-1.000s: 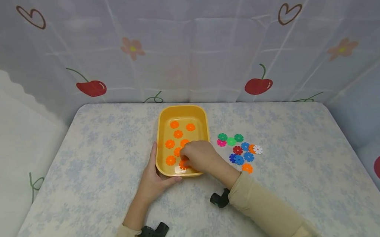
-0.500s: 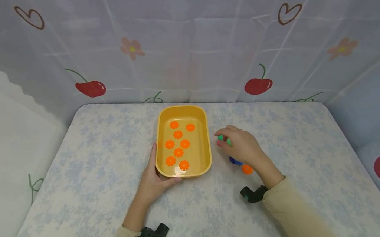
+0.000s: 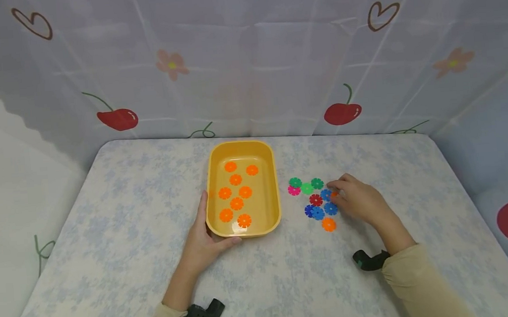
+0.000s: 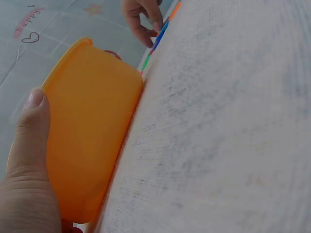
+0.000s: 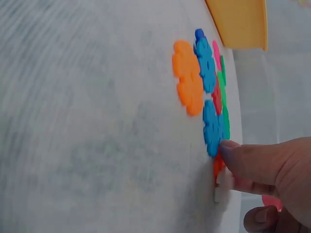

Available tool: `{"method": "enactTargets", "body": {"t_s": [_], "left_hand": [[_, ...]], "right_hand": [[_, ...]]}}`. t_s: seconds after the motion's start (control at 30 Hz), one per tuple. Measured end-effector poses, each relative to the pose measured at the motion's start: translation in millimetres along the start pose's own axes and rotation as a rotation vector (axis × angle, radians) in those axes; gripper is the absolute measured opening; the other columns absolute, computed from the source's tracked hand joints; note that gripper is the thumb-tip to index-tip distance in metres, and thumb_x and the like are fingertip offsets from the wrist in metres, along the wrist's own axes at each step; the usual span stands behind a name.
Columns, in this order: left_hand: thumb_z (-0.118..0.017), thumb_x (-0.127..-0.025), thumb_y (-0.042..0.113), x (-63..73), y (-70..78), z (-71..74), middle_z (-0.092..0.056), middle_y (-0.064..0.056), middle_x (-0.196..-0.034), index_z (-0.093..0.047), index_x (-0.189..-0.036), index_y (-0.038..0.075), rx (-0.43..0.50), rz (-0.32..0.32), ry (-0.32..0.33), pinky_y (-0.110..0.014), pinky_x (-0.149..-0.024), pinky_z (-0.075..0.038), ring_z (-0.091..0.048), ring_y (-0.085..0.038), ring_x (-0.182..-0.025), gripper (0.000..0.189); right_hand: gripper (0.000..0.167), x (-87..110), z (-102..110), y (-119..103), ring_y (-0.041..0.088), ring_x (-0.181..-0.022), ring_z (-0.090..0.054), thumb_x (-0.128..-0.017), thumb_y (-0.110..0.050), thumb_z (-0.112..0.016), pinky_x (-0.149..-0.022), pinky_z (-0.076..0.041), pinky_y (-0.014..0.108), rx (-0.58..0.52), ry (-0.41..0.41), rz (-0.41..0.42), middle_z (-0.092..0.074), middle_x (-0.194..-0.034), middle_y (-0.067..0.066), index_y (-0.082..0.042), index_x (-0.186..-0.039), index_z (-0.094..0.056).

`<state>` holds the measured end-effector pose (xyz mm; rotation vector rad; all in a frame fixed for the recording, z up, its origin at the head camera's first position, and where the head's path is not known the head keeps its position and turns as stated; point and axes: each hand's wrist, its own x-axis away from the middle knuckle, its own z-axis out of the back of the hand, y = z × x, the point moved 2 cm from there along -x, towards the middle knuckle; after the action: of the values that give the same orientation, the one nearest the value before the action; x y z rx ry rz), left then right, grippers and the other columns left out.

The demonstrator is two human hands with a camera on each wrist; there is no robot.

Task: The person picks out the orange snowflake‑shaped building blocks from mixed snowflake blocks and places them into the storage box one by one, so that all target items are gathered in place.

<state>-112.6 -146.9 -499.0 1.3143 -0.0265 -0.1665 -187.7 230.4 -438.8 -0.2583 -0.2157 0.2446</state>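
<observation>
My left hand (image 3: 204, 244) holds a yellow plastic tray (image 3: 211, 201) by its near left corner, the thumb (image 4: 33, 116) lying along the outer wall. Several orange snowflake discs (image 3: 237, 203) lie flat inside it. Right of the tray, my right hand (image 3: 357, 199) bends over a loose group of discs. Thumb and fingertips are around an orange snowflake disc (image 5: 218, 166), which is mostly covered. Below it in the right wrist view, a white disc (image 5: 221, 190) is partly hidden. Blue discs (image 3: 330, 208) lie beside the fingers.
In the group are a red disc (image 3: 316, 200), a pink disc (image 3: 294, 190), green discs (image 3: 317, 183) and another orange disc (image 3: 329, 224), some overlapping. A pale patterned cloth covers the table (image 3: 140, 187). A printed curtain (image 3: 230, 80) hangs behind.
My right hand has left the tray and moved right, passing over the green discs to the orange and white ones. The left hand stays at the tray.
</observation>
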Motion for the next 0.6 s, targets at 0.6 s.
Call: {"method": "enactTargets", "body": {"t_s": [0.6], "left_hand": [[-0.091, -0.072, 0.028, -0.3, 0.7, 0.8, -0.012, 0.004, -0.168, 0.004, -0.161, 0.026, -0.029, -0.017, 0.005, -0.011, -0.109, -0.03, -0.035, -0.023, -0.147, 0.13]], "right_hand": [[0.022, -5.5, -6.4, 23.1, 0.03, -0.101, -0.058, -0.093, -0.017, -0.07, -0.088, -0.053, 0.049, -0.209, 0.006, -0.042, -0.067, -0.113, 0.011, -0.013, -0.114, -0.068]]}}
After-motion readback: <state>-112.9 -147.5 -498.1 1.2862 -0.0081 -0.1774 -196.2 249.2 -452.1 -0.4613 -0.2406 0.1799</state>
